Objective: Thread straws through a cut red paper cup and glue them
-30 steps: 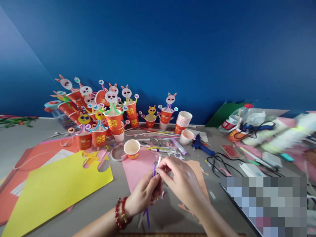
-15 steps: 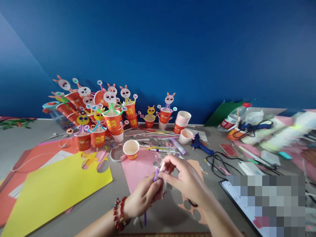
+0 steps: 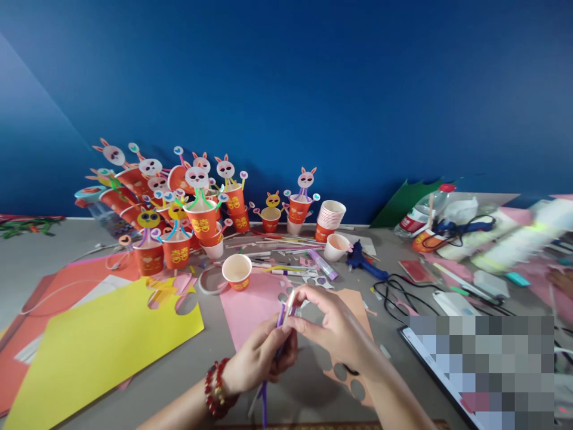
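Note:
My left hand (image 3: 255, 352), with red bead bracelets at its wrist, is closed around thin purple stems (image 3: 280, 315) whose lower ends hang below the fist. My right hand (image 3: 331, 316) pinches a thin white stem (image 3: 290, 297) against the purple ones, just above the left thumb. Whether the stems are straws or pipe cleaners I cannot tell. Behind the hands stands an upright paper cup (image 3: 237, 272), at the edge of a pink sheet (image 3: 250, 310). A peach sheet with round cut-outs (image 3: 353, 310) lies under and beside my right forearm.
Several red cups with paper animal heads (image 3: 201, 218) crowd the back left. A cup stack (image 3: 331, 221) and a blue glue gun (image 3: 364, 263) are behind the hands. Yellow paper (image 3: 111, 340) covers the left; a tablet (image 3: 430, 364), cables and a bottle (image 3: 416, 215) are right.
The stems now stand up higher above my left fist, and more of the purple tail shows below it. My right fingers still pinch at their tops.

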`<state>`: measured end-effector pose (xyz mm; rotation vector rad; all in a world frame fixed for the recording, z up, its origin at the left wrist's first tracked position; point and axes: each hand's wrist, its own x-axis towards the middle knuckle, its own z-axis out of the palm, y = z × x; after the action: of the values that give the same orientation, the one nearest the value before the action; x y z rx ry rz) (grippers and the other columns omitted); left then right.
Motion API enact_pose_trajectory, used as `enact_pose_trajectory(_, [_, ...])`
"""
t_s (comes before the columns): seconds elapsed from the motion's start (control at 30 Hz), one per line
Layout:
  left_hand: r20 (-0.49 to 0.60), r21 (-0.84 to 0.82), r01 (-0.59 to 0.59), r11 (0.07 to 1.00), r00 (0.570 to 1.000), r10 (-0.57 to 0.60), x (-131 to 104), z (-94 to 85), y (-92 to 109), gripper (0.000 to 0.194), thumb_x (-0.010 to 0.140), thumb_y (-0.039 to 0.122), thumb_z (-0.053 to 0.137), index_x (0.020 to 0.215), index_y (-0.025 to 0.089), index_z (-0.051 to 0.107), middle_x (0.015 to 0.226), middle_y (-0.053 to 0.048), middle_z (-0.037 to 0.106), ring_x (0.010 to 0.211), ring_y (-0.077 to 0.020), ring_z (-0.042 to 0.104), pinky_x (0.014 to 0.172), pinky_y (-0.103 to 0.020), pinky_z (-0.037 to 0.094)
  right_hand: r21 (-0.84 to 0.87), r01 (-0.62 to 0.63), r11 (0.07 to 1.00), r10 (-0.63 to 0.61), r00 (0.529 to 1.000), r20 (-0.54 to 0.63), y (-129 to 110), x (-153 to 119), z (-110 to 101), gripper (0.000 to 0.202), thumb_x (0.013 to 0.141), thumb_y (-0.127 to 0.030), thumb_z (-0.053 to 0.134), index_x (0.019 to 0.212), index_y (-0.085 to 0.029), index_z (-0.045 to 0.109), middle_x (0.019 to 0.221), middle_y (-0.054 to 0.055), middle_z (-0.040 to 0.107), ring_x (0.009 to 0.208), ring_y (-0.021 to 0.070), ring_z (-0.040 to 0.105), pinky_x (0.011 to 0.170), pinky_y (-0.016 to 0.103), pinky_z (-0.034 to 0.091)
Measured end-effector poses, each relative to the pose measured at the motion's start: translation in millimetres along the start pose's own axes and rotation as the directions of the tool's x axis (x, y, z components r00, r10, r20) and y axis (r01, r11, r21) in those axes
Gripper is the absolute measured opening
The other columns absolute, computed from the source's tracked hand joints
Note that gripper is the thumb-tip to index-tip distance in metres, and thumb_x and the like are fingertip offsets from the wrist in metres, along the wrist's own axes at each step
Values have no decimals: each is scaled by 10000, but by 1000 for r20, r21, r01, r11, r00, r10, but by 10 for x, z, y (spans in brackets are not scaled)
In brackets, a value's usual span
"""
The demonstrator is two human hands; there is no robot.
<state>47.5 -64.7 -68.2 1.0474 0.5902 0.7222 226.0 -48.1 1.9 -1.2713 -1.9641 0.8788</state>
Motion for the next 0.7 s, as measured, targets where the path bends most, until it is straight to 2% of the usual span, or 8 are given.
enact_pose_trajectory(0.07, [-16,7,3,1000,1000,-3,0,0,6,440,946,604,437,811,186,469,561,72,403,410,-44,252,346,-158,210,30,18,999,-18,1000,-4,19,-1,7,127,849,-197,692,955,-237,636,970,10,696,924,196,655,690,229,493])
enact_pose_trajectory(0.17, [-16,8,15,1000,1000,-15,-6,11,11,447,945,607,437,808,183,474,558,72,400,410,-43,250,344,-160,211,63,96,993,-94,995,-28,35,11,18,119,853,-177,680,949,-232,635,1010,33,689,994,220,642,868,309,498])
enact_pose_trajectory(0.23, [-8,-2,26,1000,1000,-26,-10,21,7,446,944,605,442,814,180,478,559,72,398,413,-43,250,348,-162,211,82,133,988,-130,991,-38,48,22,36,103,855,-174,678,929,-229,631,1030,43,683,1030,232,632,930,343,477])
enact_pose_trajectory(0.37, [8,7,26,1000,1000,-26,-10,37,3,467,937,621,443,805,175,486,568,65,408,412,-42,257,351,-169,205,148,141,979,-138,990,-32,98,43,109,66,879,-214,675,883,-226,611,964,29,678,968,213,634,892,320,478])
enact_pose_trajectory(0.53, [6,61,16,998,1000,-17,-15,44,43,494,928,644,439,784,174,492,560,60,402,411,-47,271,358,-182,204,226,133,965,-127,991,-38,132,68,195,125,889,-274,659,811,-213,583,847,9,640,838,186,624,822,297,485])
enact_pose_trajectory(0.7, [23,37,38,999,999,-39,-21,44,54,500,920,655,443,783,176,490,553,66,387,411,-47,240,360,-185,187,264,126,956,-115,992,-56,141,62,223,189,899,-364,653,805,-209,601,840,16,641,840,191,623,828,307,491])
